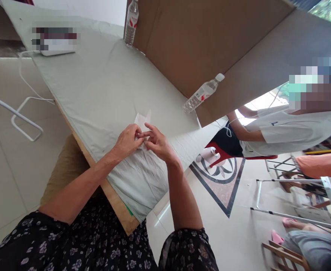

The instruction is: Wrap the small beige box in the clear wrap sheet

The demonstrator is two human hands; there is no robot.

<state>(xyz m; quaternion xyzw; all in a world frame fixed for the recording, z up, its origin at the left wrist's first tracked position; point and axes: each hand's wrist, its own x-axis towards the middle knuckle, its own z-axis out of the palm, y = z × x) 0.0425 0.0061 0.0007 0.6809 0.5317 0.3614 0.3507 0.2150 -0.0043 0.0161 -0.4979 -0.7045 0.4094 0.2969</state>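
Over the cloth-covered table, my two hands meet close to its near edge. A thin white tissue-like sheet stands up behind the fingers, and a bit of it shows below them. My left hand is closed, its thumb and fingertips pinching the sheet. From the other side my right hand pinches it with thumb and fingers, the forefinger bent above. The fingertips hide much of the sheet, so whether it is tissue or thin plastic is unclear.
Large cardboard panels stand on the table's far side. One water bottle is upright against them; another bottle appears tilted. A blurred white-based object lies far left with a cable. Another person in a white shirt sits at right.
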